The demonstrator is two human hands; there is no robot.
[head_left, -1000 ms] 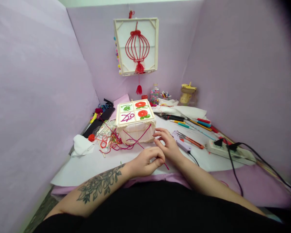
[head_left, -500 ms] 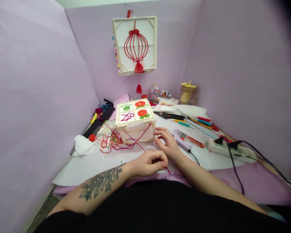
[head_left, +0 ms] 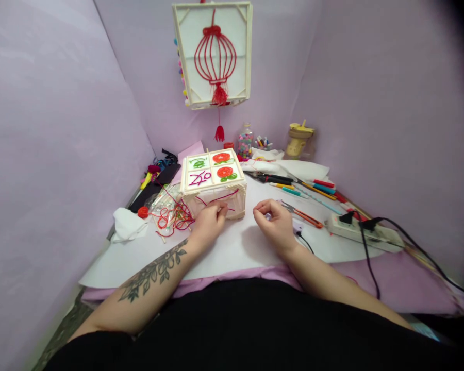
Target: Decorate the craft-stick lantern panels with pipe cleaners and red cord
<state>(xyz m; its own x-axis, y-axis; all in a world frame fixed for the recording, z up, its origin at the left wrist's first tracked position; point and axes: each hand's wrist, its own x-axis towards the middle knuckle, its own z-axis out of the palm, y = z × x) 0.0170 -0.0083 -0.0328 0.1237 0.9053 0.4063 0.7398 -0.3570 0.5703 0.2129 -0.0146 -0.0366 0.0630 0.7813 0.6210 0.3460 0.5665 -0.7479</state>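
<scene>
A box-shaped stick lantern [head_left: 212, 180] sits on the white-covered table, with green, orange and purple yarn designs on its four-paned top. Magenta yarn [head_left: 226, 196] runs across its front side. My left hand [head_left: 209, 224] is closed in front of that side, its fingertips pinching the magenta yarn; a short piece shows just past the fingers. To the right of the lantern, apart from it, my right hand [head_left: 275, 225] is raised with thumb and fingers pinched together. Whatever it may hold is too small to see. The glue gun [head_left: 297, 226] lies partly hidden behind that hand.
Tangled red yarn [head_left: 174, 216] lies left of the lantern beside crumpled tissue [head_left: 128, 225]. Scissors [head_left: 290, 207], an orange cutter [head_left: 309, 219], pliers [head_left: 270, 178] and a power strip [head_left: 363, 232] lie right. A finished lantern [head_left: 215, 56] hangs above.
My left hand has moved forward and left, up to the lantern's front with the yarn. My right hand has drawn away from the lantern, its spread fingers now pinched. The view has tilted down slightly.
</scene>
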